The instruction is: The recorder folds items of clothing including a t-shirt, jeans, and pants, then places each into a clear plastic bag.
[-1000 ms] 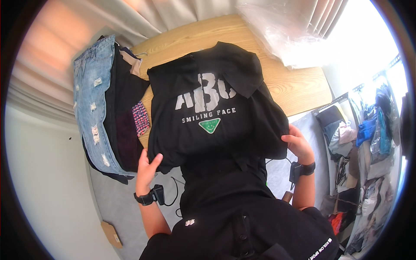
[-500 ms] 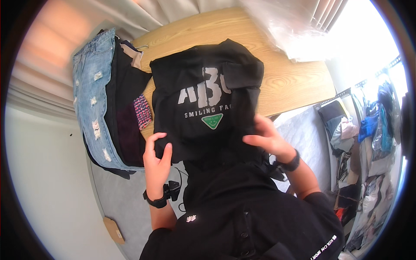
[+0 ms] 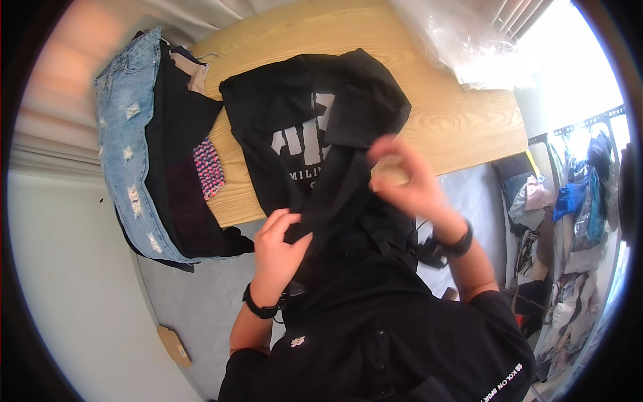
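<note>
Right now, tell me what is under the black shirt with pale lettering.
The black shirt with pale lettering lies partly on the light wood-grain table; whatever else its fabric covers cannot be seen.

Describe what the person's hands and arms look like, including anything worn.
Left hand and right hand: no gloves. Short black sleeves, bare forearms. Black band on each wrist; dark boxy device at the right one.

The left hand (image 3: 278, 251) grips the near edge of a black cloth shirt (image 3: 305, 137) with pale lettering. Right of that grip, the blurred right hand (image 3: 412, 184) is beside the shirt, thumb and fingers parted. Left lies a ripped light-blue denim garment (image 3: 128, 134).
</note>
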{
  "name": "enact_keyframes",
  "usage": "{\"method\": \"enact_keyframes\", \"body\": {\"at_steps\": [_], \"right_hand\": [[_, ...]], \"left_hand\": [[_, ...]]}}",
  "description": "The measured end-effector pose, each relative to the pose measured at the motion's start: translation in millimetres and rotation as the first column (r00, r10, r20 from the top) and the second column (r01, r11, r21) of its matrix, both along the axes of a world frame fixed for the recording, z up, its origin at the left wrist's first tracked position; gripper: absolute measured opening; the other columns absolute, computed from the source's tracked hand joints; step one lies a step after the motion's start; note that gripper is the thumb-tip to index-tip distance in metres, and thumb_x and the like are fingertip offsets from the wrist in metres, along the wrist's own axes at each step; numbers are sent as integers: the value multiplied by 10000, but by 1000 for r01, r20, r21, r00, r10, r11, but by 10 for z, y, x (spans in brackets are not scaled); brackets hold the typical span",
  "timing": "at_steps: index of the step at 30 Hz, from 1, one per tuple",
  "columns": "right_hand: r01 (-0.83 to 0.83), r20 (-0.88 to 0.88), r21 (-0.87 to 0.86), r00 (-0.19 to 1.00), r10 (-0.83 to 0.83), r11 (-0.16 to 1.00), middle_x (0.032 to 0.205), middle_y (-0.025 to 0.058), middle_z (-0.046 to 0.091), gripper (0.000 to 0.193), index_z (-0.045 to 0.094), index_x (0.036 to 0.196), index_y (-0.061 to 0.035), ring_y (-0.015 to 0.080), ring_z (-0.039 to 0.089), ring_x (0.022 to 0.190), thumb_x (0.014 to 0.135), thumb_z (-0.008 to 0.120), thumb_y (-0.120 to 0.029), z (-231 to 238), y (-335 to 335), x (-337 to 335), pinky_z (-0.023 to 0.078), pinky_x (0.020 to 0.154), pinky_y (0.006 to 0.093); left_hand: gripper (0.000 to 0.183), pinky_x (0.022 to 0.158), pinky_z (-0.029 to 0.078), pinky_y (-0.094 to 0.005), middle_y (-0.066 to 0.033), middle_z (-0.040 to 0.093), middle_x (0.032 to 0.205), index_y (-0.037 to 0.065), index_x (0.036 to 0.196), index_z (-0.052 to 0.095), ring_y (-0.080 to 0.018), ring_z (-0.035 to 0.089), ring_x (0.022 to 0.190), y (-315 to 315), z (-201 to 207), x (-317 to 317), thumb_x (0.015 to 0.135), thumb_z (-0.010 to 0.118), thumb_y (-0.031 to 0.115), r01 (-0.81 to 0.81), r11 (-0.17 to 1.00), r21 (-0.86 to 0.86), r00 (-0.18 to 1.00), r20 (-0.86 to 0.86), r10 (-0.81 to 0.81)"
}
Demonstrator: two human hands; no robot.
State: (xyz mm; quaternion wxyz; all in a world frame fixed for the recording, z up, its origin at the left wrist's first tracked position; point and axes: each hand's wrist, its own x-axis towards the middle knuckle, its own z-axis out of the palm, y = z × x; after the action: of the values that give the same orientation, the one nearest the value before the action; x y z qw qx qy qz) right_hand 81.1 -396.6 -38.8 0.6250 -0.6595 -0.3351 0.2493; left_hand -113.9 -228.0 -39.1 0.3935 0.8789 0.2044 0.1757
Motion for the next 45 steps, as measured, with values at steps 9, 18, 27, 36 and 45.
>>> {"method": "enact_keyframes", "body": {"at_steps": [9,18,27,36,45], "right_hand": [[238,-574,-142,771,-276,961,1213,183,463,918,139,1415,56,207,519,984,740,742,-98,-29,239,1070,471,806,344],[-87,-133,-546,991,17,833,964,110,621,513,516,1201,58,150,575,840,787,705,-178,2,272,1269,454,733,264],[64,216,-260,976,-6,963,761,14,612,140,610,908,-24,74,547,611,816,613,-130,514,628,1479,424,491,213],[-340,264,-142,892,366,930,1195,165,551,496,520,1218,-12,258,579,1059,813,681,-248,618,2412,904,501,877,339],[-123,527,-514,735,426,849,1259,200,520,646,442,1305,-66,318,492,1175,758,720,-265,119,2197,1302,393,992,374]], "left_hand": [[309,713,493,-308,-150,602,939,19,923,626,-309,631,817,61,332,-60,628,698,-33,4,1000,2,1000,-9,-4],[310,753,483,-305,-157,605,956,-13,951,610,-289,622,835,43,303,-140,650,640,-81,-30,1000,-9,997,68,30],[307,670,502,-324,-155,595,945,25,968,634,-324,623,780,130,333,-252,674,679,-52,-47,999,-7,991,122,48],[186,774,456,-241,-85,616,954,-35,1053,515,-118,580,858,431,9,-643,898,573,50,-315,816,-484,867,202,455],[193,791,435,-248,-96,603,981,-25,1083,518,-127,553,902,628,-263,-811,951,493,114,-530,744,-408,817,-11,576]]}}
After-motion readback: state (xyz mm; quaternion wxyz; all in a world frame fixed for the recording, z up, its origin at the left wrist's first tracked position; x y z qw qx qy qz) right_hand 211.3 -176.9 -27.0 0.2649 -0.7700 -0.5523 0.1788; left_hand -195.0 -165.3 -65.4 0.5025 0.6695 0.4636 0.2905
